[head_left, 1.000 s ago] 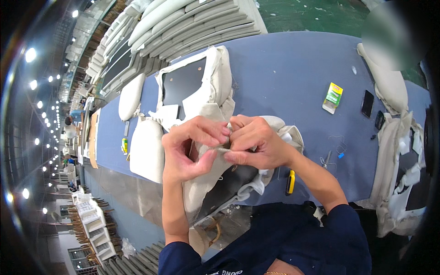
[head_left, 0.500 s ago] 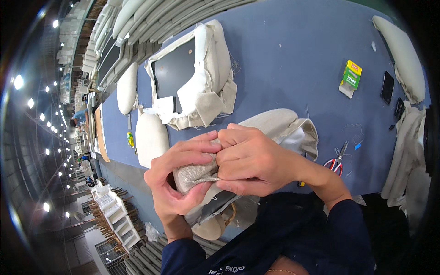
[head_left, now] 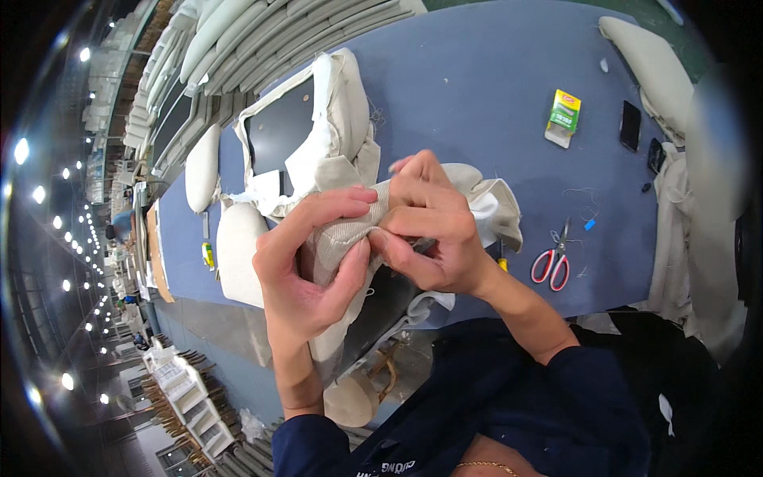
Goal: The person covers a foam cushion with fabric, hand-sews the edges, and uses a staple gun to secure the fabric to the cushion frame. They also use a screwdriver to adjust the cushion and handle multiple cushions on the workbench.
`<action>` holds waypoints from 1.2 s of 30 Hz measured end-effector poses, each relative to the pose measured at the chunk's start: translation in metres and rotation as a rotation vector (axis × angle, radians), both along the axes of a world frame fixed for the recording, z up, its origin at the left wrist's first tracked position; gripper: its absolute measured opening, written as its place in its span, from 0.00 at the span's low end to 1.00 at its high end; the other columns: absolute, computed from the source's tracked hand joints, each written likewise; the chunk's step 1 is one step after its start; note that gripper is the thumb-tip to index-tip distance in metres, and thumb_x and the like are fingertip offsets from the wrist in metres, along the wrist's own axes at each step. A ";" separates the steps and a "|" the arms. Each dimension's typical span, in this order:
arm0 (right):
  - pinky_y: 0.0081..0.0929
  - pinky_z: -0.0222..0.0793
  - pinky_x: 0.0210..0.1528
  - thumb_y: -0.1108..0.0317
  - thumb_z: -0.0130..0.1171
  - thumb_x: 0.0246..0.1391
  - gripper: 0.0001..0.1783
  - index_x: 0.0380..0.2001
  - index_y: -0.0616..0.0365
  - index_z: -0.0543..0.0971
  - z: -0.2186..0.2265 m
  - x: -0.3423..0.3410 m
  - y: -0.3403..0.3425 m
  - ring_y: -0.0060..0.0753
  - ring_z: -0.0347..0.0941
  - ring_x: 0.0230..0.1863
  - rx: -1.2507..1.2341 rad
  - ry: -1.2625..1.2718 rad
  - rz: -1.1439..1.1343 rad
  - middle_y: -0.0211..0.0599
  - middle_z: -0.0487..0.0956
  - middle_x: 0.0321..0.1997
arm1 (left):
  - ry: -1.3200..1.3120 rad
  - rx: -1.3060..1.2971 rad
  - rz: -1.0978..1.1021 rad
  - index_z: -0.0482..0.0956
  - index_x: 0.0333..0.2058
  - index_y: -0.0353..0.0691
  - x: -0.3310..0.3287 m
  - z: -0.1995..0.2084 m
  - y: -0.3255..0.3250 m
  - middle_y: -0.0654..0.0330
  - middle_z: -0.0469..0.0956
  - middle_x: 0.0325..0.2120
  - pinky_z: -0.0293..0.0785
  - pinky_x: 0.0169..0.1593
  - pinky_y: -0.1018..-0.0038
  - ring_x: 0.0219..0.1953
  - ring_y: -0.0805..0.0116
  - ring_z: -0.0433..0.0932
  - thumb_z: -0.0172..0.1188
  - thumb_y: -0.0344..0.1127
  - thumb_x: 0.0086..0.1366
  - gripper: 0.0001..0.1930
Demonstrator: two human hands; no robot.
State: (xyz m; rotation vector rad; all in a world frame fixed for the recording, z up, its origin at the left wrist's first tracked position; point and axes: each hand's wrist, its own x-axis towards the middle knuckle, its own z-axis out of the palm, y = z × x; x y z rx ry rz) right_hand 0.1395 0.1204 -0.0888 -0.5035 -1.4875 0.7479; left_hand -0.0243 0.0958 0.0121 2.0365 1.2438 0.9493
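Observation:
Close in front of me, both hands grip a padded cushion piece (head_left: pixel 334 236) covered in beige woven fabric. My left hand (head_left: pixel 296 270) wraps round its left side, with the fingers over the top and the thumb pressed to the near edge. My right hand (head_left: pixel 437 226) is closed on the fabric at the right, thumb and index finger pinching a fold near the left thumb. Whether a needle or thread sits in that pinch cannot be made out. A dark panel (head_left: pixel 372 306) shows below the hands. Beyond them lies a beige-covered seat (head_left: pixel 350 103) with a black underside and white lining.
On the blue table (head_left: pixel 461 48) are red-handled scissors (head_left: pixel 551 266), a green-yellow box (head_left: pixel 563 119), a phone (head_left: pixel 629 126), loose thread and a yellow cutter (head_left: pixel 208 254). Padded pieces (head_left: pixel 242 250) lie left, beige fabric (head_left: pixel 674 215) right. Stacked cushions (head_left: pixel 302 40) stand at the back.
My right hand's fingers have lifted and spread somewhat, while its thumb and index finger still pinch the fabric. The table's contents have shifted left in view.

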 end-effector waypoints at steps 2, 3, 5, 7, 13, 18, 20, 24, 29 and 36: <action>0.39 0.60 0.56 0.71 0.66 0.50 0.03 0.24 0.56 0.84 0.007 0.010 -0.007 0.41 0.69 0.44 0.012 0.015 -0.008 0.36 0.77 0.34 | 0.001 0.045 -0.037 0.81 0.43 0.29 0.005 -0.001 -0.008 0.49 0.85 0.43 0.76 0.53 0.71 0.47 0.63 0.84 0.62 0.19 0.52 0.16; 0.39 0.62 0.57 0.71 0.65 0.51 0.03 0.27 0.57 0.84 0.006 0.010 -0.009 0.44 0.72 0.47 0.009 0.055 0.048 0.40 0.78 0.39 | 0.003 0.047 -0.024 0.81 0.43 0.29 0.008 0.002 -0.014 0.49 0.85 0.43 0.76 0.54 0.71 0.48 0.63 0.84 0.62 0.19 0.52 0.16; 0.40 0.67 0.61 0.70 0.64 0.53 0.05 0.31 0.60 0.86 0.001 0.011 -0.013 0.48 0.76 0.52 -0.005 0.135 0.164 0.49 0.81 0.49 | 0.000 0.034 -0.010 0.81 0.43 0.30 0.015 0.003 -0.027 0.49 0.85 0.43 0.76 0.54 0.71 0.48 0.63 0.83 0.62 0.19 0.53 0.16; 0.39 0.72 0.56 0.72 0.63 0.54 0.06 0.33 0.64 0.84 0.004 0.017 -0.019 0.51 0.79 0.51 -0.100 0.103 0.335 0.52 0.81 0.53 | -0.020 0.063 -0.005 0.81 0.42 0.31 0.014 0.001 -0.034 0.51 0.85 0.43 0.75 0.54 0.72 0.48 0.64 0.83 0.63 0.20 0.53 0.16; 0.32 0.77 0.40 0.68 0.65 0.59 0.10 0.28 0.65 0.83 -0.006 0.039 -0.038 0.39 0.85 0.38 -0.038 0.141 0.205 0.52 0.85 0.46 | 0.148 0.165 0.079 0.81 0.47 0.34 0.064 0.034 -0.067 0.56 0.85 0.43 0.75 0.56 0.66 0.51 0.58 0.82 0.68 0.26 0.54 0.19; 0.35 0.76 0.46 0.63 0.62 0.62 0.17 0.23 0.65 0.82 -0.006 0.068 -0.057 0.45 0.83 0.49 -0.086 0.106 0.102 0.54 0.84 0.51 | 0.004 0.417 -0.449 0.69 0.60 0.37 0.082 0.076 -0.097 0.38 0.74 0.51 0.67 0.66 0.48 0.57 0.40 0.75 0.58 0.49 0.69 0.28; 0.34 0.76 0.47 0.62 0.62 0.62 0.18 0.24 0.65 0.83 -0.001 0.078 -0.069 0.43 0.83 0.49 -0.181 0.124 0.137 0.53 0.84 0.53 | -0.014 0.376 -0.779 0.71 0.57 0.48 0.092 0.098 -0.092 0.48 0.77 0.47 0.72 0.62 0.49 0.49 0.47 0.81 0.56 0.49 0.72 0.20; 0.33 0.76 0.49 0.62 0.63 0.62 0.17 0.25 0.65 0.84 -0.017 0.095 -0.075 0.43 0.83 0.51 -0.182 0.193 0.064 0.56 0.82 0.56 | -0.240 0.466 -0.967 0.79 0.44 0.47 0.141 0.091 -0.097 0.57 0.82 0.42 0.79 0.55 0.51 0.46 0.50 0.83 0.65 0.40 0.64 0.12; 0.35 0.74 0.54 0.65 0.63 0.61 0.15 0.23 0.64 0.83 -0.026 0.095 -0.074 0.44 0.82 0.53 -0.095 0.198 -0.046 0.57 0.82 0.55 | -0.247 0.369 -1.164 0.83 0.40 0.54 0.158 0.117 -0.084 0.60 0.84 0.39 0.84 0.49 0.55 0.43 0.50 0.84 0.67 0.37 0.62 0.07; 0.35 0.73 0.54 0.65 0.63 0.61 0.16 0.22 0.65 0.82 -0.020 0.079 -0.067 0.44 0.81 0.52 -0.066 0.178 -0.017 0.57 0.82 0.55 | -0.471 0.236 -1.105 0.82 0.43 0.60 0.134 0.094 -0.073 0.52 0.81 0.37 0.85 0.44 0.64 0.38 0.57 0.83 0.48 0.39 0.78 0.11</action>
